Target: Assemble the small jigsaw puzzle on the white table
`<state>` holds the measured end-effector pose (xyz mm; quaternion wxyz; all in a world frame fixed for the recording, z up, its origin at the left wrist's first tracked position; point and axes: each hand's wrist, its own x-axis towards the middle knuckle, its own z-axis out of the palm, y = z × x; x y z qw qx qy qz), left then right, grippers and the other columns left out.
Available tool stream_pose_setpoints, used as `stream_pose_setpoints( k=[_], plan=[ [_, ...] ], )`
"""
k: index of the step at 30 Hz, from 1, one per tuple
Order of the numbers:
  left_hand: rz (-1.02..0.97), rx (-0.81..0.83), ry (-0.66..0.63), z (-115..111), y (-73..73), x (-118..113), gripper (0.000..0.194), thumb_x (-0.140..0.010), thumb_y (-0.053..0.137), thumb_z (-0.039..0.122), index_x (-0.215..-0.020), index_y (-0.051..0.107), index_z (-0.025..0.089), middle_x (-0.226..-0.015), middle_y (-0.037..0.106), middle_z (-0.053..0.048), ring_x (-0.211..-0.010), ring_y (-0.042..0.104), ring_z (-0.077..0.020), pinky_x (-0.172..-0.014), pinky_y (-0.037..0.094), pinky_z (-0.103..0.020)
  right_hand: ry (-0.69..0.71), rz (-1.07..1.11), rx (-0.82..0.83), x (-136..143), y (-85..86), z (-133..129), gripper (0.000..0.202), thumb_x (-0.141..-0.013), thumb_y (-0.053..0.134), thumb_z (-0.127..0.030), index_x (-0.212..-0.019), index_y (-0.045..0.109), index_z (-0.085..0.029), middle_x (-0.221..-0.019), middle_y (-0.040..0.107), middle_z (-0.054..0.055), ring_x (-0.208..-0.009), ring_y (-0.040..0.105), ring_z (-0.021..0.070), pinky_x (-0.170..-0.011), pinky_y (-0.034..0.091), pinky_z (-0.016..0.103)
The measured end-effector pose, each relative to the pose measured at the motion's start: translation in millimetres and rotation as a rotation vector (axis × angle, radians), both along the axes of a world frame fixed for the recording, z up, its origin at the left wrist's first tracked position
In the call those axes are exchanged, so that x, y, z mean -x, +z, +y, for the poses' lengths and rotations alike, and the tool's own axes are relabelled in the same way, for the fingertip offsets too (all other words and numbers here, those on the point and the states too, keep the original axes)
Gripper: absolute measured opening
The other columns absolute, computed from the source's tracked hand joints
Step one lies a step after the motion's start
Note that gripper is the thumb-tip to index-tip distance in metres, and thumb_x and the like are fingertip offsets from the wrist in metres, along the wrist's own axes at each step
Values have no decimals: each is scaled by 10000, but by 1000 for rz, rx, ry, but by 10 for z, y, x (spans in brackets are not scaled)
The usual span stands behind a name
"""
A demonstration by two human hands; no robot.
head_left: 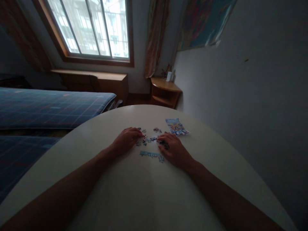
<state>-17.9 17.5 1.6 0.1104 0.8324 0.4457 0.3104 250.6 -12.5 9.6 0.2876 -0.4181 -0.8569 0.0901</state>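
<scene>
Loose jigsaw puzzle pieces lie in a small scatter on the pale table between my hands. My left hand rests at the left side of the scatter, fingers curled together with their tips at some pieces; what they pinch, if anything, is too small to make out. Over the right side of the pieces arches my right hand, its thumb apart from the fingers, with dark pieces visible in the gap. Nearer to me lies a joined light-blue strip of puzzle pieces, with its right end close to my right thumb.
A creased picture sheet lies beyond my right hand on the round-edged table. A plaid mattress stands to the left. Behind are a desk, a corner shelf and a window; a wall runs along the right.
</scene>
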Motion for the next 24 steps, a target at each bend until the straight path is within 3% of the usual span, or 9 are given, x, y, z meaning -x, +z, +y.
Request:
stream_pose_setpoints(
  k=[12,24],
  plan=[
    [-88,46,247,-4,37,35,197,-844,567,201,-971,717,200,-1003,743,-54,-940,691,-223,-910,525,-367,7,-3,16,2,20,-13,256,-889,606,-230,-1140,644,-203,-1197,660,97,-1219,541,258,-1117,371,492],
    [111,-39,119,-55,53,-24,183,-893,633,345,-1025,709,242,-1046,757,-43,-1028,668,-251,-1006,442,-445,14,1,-2,-2,-1,5,243,-886,607,-227,-1125,646,-207,-1187,665,91,-1211,544,255,-1117,371,491]
  ],
)
